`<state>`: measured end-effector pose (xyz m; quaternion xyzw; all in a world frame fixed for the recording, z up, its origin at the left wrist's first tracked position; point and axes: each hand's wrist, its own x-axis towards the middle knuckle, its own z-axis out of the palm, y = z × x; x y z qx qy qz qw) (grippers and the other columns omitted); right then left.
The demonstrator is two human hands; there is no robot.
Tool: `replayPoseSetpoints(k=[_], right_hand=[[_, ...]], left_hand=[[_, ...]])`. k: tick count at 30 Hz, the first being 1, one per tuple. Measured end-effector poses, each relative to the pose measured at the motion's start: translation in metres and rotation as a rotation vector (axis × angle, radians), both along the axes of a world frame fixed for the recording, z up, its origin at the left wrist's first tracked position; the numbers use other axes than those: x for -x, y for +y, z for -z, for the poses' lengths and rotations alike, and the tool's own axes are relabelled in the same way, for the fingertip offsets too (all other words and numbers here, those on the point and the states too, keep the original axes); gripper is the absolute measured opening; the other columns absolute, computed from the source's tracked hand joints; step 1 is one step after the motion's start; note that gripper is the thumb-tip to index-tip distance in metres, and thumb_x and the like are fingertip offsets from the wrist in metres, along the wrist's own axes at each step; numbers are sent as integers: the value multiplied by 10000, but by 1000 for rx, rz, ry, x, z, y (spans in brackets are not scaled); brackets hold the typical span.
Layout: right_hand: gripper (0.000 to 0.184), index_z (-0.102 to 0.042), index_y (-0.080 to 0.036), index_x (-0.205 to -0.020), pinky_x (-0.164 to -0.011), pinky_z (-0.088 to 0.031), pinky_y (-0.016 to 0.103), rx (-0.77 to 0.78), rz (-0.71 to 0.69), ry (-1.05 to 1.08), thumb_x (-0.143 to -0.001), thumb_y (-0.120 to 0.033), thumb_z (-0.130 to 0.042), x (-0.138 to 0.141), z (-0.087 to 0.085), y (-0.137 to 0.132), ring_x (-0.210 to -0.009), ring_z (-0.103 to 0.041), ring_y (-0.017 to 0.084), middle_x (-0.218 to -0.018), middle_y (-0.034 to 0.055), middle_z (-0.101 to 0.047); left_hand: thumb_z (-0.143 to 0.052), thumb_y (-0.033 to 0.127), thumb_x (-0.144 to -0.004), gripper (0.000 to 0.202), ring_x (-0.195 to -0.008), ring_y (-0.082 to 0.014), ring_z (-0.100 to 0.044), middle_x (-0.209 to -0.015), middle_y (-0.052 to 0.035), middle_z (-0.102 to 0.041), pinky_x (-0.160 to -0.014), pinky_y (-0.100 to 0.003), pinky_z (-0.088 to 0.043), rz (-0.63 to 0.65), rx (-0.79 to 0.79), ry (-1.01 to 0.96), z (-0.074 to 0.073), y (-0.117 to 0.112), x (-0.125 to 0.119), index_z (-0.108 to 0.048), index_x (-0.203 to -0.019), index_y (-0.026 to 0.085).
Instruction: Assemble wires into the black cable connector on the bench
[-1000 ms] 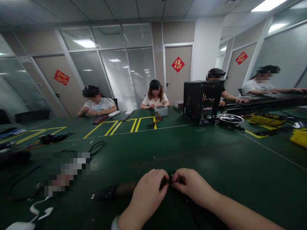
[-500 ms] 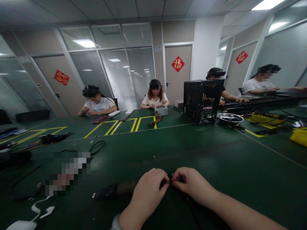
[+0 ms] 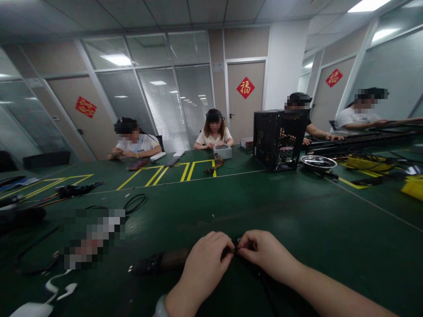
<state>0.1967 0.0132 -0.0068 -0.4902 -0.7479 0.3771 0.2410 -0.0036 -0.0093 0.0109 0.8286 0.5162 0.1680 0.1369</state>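
Note:
My left hand (image 3: 209, 259) is closed in a pinch low in the middle of the view, with a pale bracelet (image 3: 161, 306) at its wrist. Facing it, my right hand (image 3: 266, 255) pinches too, and the fingertips of both nearly meet. Something small and dark lies between them, too hidden to make out. Under and beyond my left hand rests a dark, cylindrical tool (image 3: 165, 263) with a metal tip pointing left. A dark cord-like shape (image 3: 264, 281) runs below my right hand, hard to see against the table.
A blurred-out object (image 3: 92, 240) and black cable loops (image 3: 136, 202) lie to the left, with a white cable (image 3: 53, 286) nearer. Farther off stand a black computer case (image 3: 279, 138), a metal bowl (image 3: 319, 162) and a grey box (image 3: 223, 152). Several people work around the green table (image 3: 185, 202).
The view has shifted very slightly. Both hands keep almost the same pose, fingertips close together.

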Motion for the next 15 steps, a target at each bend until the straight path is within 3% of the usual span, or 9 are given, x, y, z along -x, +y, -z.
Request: replayPoseSetpoints(k=[5,9,15], right_hand=[[77,-730,-216,-853,-618,-414,202,7,-27,30,-804,-243,-677,0,5,1,-719,-616,138,-807,-24,-707],[74,-736,-229,-851,-632,-419,202,-8,-43,38,-806,-240,-679,0,9,2,-729,-622,136,-813,-33,-709],[103,-732,-254,-893,-638,-412,215,-86,-43,-73,-797,-273,-696,-1,1,-1,-751,-629,149,-836,-30,-712]], left_hand=[[-595,150,-840,168,-916,-184,-553,-973,18,-623,-794,-305,-398,-21,8,-6,0,0,-1,-612,-967,259],[-596,155,-835,114,-908,-185,-550,-957,17,-622,-792,-300,-398,-20,3,2,2,1,0,-609,-904,244],[-581,165,-832,110,-886,-185,-552,-949,19,-624,-793,-303,-406,-17,-12,-14,0,0,0,-608,-896,250]])
